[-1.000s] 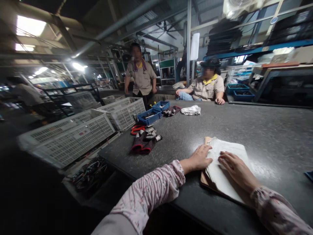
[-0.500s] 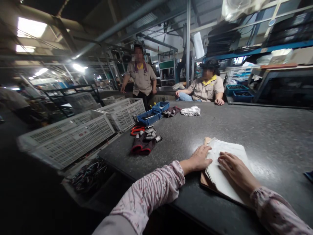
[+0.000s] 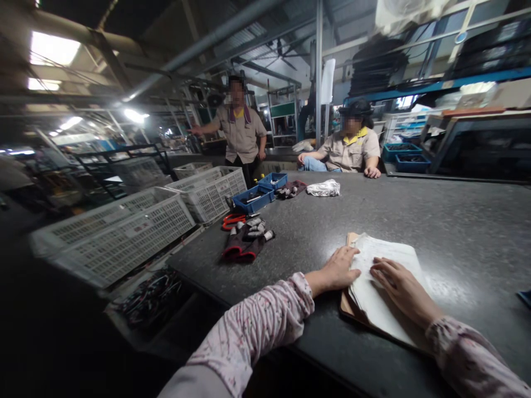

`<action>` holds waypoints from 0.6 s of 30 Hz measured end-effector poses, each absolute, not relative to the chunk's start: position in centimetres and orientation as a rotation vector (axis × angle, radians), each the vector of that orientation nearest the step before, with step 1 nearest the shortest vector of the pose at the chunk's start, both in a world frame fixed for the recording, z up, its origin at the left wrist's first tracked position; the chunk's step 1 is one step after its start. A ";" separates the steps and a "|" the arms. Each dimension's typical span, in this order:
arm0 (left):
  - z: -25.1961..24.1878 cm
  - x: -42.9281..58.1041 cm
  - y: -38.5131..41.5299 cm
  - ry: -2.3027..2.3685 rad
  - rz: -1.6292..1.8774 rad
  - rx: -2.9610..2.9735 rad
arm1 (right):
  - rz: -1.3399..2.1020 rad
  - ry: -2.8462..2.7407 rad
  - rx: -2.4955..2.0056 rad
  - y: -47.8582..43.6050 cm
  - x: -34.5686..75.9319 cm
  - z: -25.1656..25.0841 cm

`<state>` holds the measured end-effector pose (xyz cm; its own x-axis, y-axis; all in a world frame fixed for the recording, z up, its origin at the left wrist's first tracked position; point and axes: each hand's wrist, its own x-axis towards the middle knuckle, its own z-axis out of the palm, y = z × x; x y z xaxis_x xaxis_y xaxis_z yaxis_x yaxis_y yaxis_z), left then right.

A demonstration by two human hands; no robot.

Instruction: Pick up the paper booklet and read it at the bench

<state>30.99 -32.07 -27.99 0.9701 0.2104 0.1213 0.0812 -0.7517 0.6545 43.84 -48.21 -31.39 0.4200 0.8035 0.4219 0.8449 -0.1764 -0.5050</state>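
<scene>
A stack of white papers lies on a brown clipboard on the dark speckled table. My left hand rests flat at the papers' left edge, fingers stretched onto the sheets. On top of the papers lies my right hand, palm down with its fingers extended. Neither hand grips anything. Both arms wear pink patterned sleeves.
Dark gloves and red-handled pliers lie to the left, with blue bins and a crumpled white cloth farther back. White plastic crates stand off the table's left edge. One person stands and another sits across.
My hands have stayed still on the papers. The standing person across has raised an arm and now points out to the left.
</scene>
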 end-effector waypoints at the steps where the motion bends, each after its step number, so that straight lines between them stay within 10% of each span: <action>1: -28.0 31.0 -32.0 0.208 0.260 2.419 | -0.076 -1.391 -1.984 -48.2 43.8 -31.4; 18: -28.1 30.8 -32.1 0.203 0.286 2.407 | -0.031 -1.378 -1.994 -48.2 43.8 -31.3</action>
